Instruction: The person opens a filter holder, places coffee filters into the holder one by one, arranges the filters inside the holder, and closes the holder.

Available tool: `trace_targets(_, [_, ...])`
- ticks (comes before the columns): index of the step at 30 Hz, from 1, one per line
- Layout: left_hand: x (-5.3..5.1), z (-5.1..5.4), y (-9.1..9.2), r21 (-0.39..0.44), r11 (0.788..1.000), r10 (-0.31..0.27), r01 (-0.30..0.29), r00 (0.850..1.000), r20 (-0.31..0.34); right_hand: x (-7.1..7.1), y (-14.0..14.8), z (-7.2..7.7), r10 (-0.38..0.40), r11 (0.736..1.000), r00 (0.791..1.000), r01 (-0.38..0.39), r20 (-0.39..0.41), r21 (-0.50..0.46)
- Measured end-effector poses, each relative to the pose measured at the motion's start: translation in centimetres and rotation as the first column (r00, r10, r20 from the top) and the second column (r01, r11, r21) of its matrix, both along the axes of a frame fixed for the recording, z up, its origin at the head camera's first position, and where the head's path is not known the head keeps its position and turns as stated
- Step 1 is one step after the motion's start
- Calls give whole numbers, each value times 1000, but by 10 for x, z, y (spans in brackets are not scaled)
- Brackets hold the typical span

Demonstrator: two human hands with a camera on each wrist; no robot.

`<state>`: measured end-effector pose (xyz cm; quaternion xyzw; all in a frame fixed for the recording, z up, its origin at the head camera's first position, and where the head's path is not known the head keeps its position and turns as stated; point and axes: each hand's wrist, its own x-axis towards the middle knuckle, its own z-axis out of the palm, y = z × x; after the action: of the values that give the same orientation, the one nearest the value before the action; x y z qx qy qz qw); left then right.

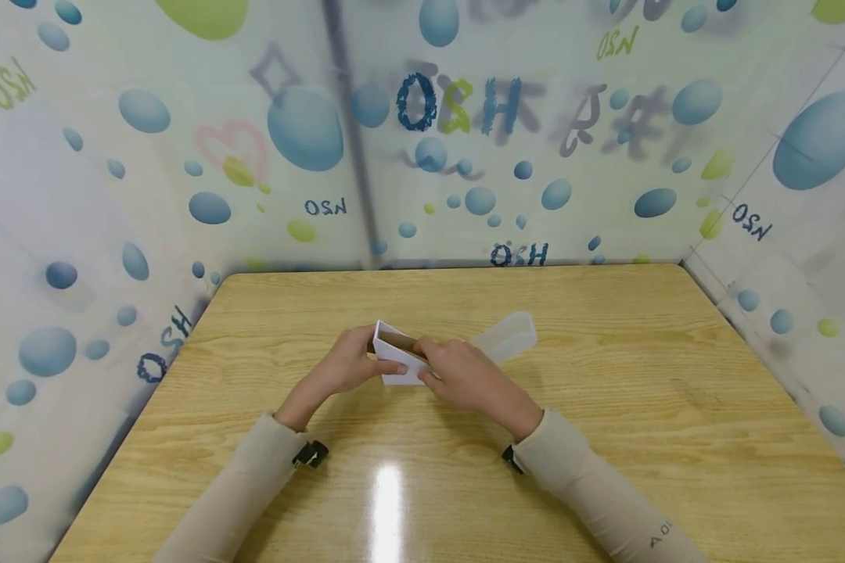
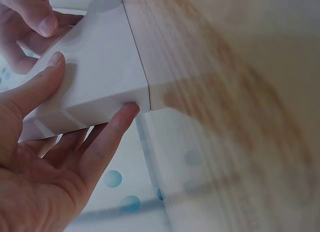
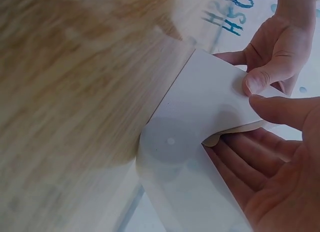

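Observation:
A white box [image 1: 403, 378] stands on the wooden table with its narrow opening facing up and brown cardboard showing inside. My left hand [image 1: 348, 361] grips its left end, thumb on the broad white face and fingers around the side, as the left wrist view shows. At the right end, my right hand [image 1: 465, 375] holds the box by its upper edge. In the right wrist view that thumb lies over the face of the box [image 3: 200, 87], while the other fingers are partly hidden behind the brown edge. A translucent whitish piece [image 1: 508, 338] lies just beyond my right hand.
The wooden table [image 1: 641, 391] reaches to a patterned curtain [image 1: 570, 195] at the back, with more printed sheeting along both sides. A bright light reflection lies on the tabletop in front of the box. Dark straps show at both sleeve cuffs.

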<state>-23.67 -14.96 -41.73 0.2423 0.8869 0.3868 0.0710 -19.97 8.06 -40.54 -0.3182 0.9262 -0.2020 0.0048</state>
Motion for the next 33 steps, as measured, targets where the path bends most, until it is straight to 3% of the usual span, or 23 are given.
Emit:
trace_targets(6, [0,0,1,-7,1000,8,-8,1000,9,0,3,5,-29,1000,999,30,41,-9])
trace_targets(19, [0,0,1,-20,1000,19,-19,1000,10,-1,22,30,-96,993,995,98,29,-63])
trace_targets(33, [0,0,0,-18,1000,22,-22,1000,-11,-1,40,48,-125,985,991,119,-42,-121])
